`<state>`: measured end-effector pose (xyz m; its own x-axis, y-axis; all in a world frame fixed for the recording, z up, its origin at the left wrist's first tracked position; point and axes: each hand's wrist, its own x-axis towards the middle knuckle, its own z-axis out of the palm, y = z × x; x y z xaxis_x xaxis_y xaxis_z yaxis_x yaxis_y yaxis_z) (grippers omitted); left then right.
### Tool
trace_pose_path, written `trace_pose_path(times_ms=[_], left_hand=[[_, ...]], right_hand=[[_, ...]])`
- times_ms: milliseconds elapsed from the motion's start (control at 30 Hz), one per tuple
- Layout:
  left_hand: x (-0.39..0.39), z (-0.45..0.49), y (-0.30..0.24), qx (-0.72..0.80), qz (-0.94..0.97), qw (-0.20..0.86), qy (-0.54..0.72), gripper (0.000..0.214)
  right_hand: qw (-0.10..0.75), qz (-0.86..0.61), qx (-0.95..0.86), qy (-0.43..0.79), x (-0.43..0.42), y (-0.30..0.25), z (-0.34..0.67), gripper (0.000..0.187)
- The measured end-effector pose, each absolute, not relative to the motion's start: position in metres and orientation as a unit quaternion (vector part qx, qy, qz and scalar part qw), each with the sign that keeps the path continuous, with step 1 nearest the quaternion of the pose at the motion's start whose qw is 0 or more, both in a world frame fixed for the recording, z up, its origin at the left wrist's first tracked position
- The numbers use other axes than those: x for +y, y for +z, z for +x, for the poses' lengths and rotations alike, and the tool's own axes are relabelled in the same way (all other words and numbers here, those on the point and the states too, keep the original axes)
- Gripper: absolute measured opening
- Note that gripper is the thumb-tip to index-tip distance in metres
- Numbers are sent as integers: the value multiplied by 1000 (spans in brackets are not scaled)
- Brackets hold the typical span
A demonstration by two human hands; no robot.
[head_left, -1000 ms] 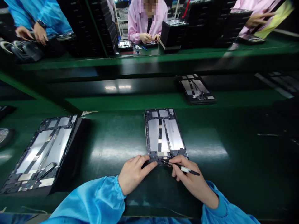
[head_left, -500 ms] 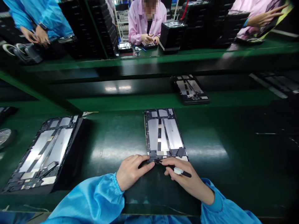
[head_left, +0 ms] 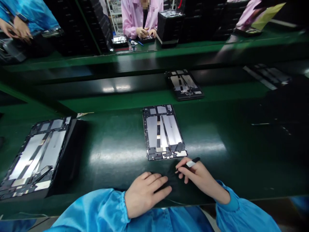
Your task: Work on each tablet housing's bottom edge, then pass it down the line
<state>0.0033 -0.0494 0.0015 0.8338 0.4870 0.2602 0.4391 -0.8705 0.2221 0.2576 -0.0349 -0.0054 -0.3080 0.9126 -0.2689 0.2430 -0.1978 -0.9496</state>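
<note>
An opened tablet chassis [head_left: 163,132] with two silver battery panels lies on the green bench in front of me. My left hand [head_left: 145,193] rests flat on the bench below it, fingers stretched toward a dark spot, holding nothing. My right hand [head_left: 198,176] is pinched on a black pen-like tool with a white band [head_left: 190,163], its tip pointing left, just below the chassis's near right corner. Neither hand touches the chassis.
A second opened tablet [head_left: 33,156] lies on a black tray at the left. Another tablet [head_left: 184,83] sits on the conveyor strip beyond. Across the far bench a person in pink [head_left: 142,17] works between stacked black trays [head_left: 170,27]; other people's hands [head_left: 15,29] show at top left.
Both my hands have drawn back from the chassis's near edge toward me. The right hand has turned the tool. The view has tilted, shifting everything up and left.
</note>
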Motion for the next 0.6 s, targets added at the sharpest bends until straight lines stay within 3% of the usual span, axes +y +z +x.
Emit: trace_pose_path(times_ms=[200, 433, 600], left_hand=[[-52, 15, -5, 224, 963, 78, 125, 30], [-51, 13, -4, 229, 962, 87, 116, 31], [-53, 15, -6, 233, 960, 89, 124, 31]], right_hand=[[227, -508, -690, 462, -35, 4, 253, 12], [207, -509, -696, 463, -30, 7, 248, 11], [237, -500, -672, 492, -32, 3, 254, 17]])
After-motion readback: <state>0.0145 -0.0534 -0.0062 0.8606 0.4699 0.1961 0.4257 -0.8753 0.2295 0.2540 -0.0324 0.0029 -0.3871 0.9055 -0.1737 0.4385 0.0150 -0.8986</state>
